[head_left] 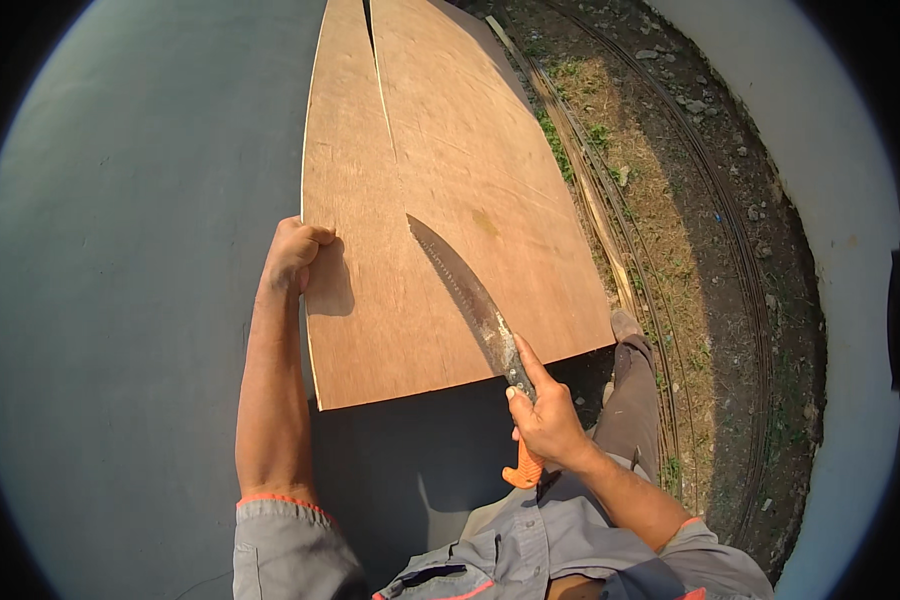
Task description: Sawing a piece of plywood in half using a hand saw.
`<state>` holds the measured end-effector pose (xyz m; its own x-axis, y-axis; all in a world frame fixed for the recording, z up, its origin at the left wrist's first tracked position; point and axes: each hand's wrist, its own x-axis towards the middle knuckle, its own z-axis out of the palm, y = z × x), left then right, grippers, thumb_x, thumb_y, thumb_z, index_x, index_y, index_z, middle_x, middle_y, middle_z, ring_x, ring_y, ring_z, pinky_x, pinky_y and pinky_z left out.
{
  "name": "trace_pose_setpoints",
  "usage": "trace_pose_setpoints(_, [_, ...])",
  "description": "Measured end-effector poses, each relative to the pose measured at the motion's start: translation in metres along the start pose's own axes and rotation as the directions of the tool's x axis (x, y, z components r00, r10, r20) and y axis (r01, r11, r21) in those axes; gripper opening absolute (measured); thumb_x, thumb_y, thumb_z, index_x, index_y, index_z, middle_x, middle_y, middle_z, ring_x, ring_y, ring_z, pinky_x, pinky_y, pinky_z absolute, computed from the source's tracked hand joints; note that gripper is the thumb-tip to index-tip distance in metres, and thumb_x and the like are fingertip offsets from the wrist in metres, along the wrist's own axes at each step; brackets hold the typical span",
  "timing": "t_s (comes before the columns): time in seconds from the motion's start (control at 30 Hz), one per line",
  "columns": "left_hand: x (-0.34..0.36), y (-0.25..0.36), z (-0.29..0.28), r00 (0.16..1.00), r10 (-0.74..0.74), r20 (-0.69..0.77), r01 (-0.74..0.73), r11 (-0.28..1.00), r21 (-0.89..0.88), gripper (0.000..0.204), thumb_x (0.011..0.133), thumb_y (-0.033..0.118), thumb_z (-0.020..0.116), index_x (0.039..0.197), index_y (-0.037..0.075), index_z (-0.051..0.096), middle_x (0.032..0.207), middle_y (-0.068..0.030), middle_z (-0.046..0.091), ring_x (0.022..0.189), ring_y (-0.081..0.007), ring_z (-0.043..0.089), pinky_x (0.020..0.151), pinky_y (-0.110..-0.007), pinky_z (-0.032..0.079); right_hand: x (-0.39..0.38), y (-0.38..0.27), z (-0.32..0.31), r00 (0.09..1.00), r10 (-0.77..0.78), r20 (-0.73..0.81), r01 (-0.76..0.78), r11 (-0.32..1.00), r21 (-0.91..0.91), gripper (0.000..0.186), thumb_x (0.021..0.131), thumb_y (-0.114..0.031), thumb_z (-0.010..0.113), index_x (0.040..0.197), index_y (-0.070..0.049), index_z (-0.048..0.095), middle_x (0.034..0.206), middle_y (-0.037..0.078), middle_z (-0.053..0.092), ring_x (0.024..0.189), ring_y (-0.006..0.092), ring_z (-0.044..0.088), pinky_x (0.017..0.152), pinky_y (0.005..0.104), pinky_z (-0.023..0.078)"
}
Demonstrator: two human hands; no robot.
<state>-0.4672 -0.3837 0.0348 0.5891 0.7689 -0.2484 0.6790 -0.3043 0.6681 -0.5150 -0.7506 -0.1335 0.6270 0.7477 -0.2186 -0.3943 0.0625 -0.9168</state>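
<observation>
A large sheet of light brown plywood (440,200) stretches away in front of me. A slit runs into it from the far edge and narrows to a thin line near the middle. My left hand (295,250) grips the sheet's left edge, thumb on top and the fingers hidden beneath. In my right hand (552,420) is a curved pruning saw (462,290), held by its orange handle. Its toothed, worn blade lies over the plywood, tip pointing far left, below the end of the cut line. Whether the blade touches the wood I cannot tell.
A smooth grey wall or surface (140,280) fills the left side. To the right, rough ground (690,260) carries grass, stones, long thin rods (730,210) and wooden strips (595,205). A pale wall (820,120) borders it. My shoe (625,325) is beside the sheet's near right corner.
</observation>
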Motion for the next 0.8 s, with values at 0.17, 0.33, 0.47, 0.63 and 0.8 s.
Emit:
trace_pose_setpoints(0.17, [0.018,-0.005,0.014,1.000,-0.003,0.015,0.004,1.000,-0.019,0.010,0.085,-0.003,0.061,0.092,-0.006,0.066,0.083,-0.0150,0.068,0.067,-0.0239,0.066,0.059,-0.042,0.055,0.124,0.017,0.046,0.997,-0.046,-0.058,0.048,0.998,0.042,0.070,0.095,-0.002,0.049,0.161,0.000,0.026,0.074,0.009,0.061,0.049,0.0135,0.058,0.048,0.0321,0.053])
trace_pose_setpoints(0.33, [-0.001,0.002,-0.009,1.000,-0.014,0.020,0.014,1.000,-0.003,0.013,0.085,-0.002,0.062,0.096,-0.008,0.067,0.086,-0.0155,0.069,0.069,-0.0245,0.067,0.061,-0.042,0.055,0.008,0.016,-0.002,0.993,-0.119,0.024,0.121,0.987,-0.110,0.074,0.093,-0.003,0.053,0.161,0.002,0.024,0.109,0.026,0.072,0.067,0.0249,0.071,0.066,0.0348,0.060])
trace_pose_setpoints(0.47, [0.016,-0.011,0.000,0.998,0.040,0.046,-0.044,0.997,0.069,0.017,0.087,-0.001,0.062,0.100,-0.010,0.067,0.087,-0.0167,0.069,0.069,-0.0254,0.068,0.060,-0.043,0.056,0.062,0.016,0.019,1.000,-0.017,-0.005,0.017,1.000,0.005,0.071,0.094,-0.003,0.051,0.160,0.002,0.026,0.083,0.017,0.070,0.056,0.0196,0.066,0.052,0.0381,0.056])
trace_pose_setpoints(0.63, [0.009,0.005,0.025,0.998,-0.014,0.061,0.017,0.999,-0.051,0.019,0.087,0.001,0.063,0.102,-0.011,0.067,0.089,-0.0180,0.070,0.072,-0.0264,0.069,0.064,-0.043,0.057,0.109,0.015,0.025,0.991,-0.086,-0.100,0.090,0.995,0.034,0.069,0.096,-0.003,0.049,0.162,-0.002,0.028,0.076,0.007,0.061,0.051,0.0132,0.058,0.051,0.0330,0.054])
trace_pose_setpoints(0.8, [0.004,0.000,-0.006,1.000,0.020,-0.015,-0.019,0.999,0.047,0.019,0.086,0.000,0.064,0.102,-0.011,0.067,0.087,-0.0181,0.069,0.070,-0.0263,0.069,0.062,-0.044,0.057,-0.015,0.013,-0.006,0.980,-0.195,-0.038,0.189,0.975,-0.118,0.073,0.092,-0.002,0.051,0.160,0.003,0.026,0.099,0.026,0.074,0.076,0.0261,0.076,0.071,0.0334,0.057])
